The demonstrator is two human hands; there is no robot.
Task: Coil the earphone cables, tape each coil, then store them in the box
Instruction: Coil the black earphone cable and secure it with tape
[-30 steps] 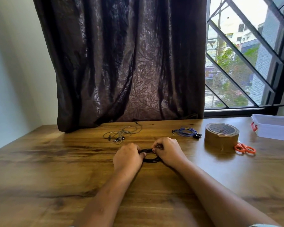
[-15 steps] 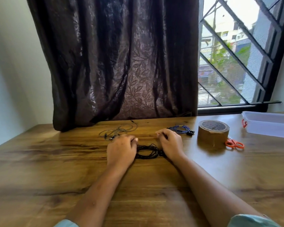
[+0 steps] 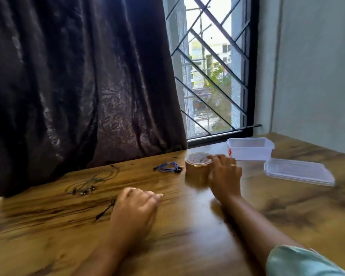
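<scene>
My left hand (image 3: 135,206) lies on the wooden table (image 3: 48,226) with its fingers curled over the black earphone cable (image 3: 106,211). The coil is hidden under it; only one loose end sticks out to the left. My right hand (image 3: 224,174) has reached the brown tape roll (image 3: 196,166), and its fingers touch the roll's top right rim. Motion blur hides whether it grips the roll. A coiled blue earphone (image 3: 168,167) lies left of the roll. A loose grey earphone (image 3: 88,184) lies further left. The clear plastic box (image 3: 250,149) stands open at the back right.
The box's clear lid (image 3: 299,172) lies flat on the table to the right of my right hand. A dark curtain (image 3: 78,86) hangs down to the table's far edge, beside a barred window (image 3: 213,76). A wall closes the right side.
My right hand has let go of the black coil and moved right to the tape roll. My left hand now covers the coil alone. The view has swung to the right.
</scene>
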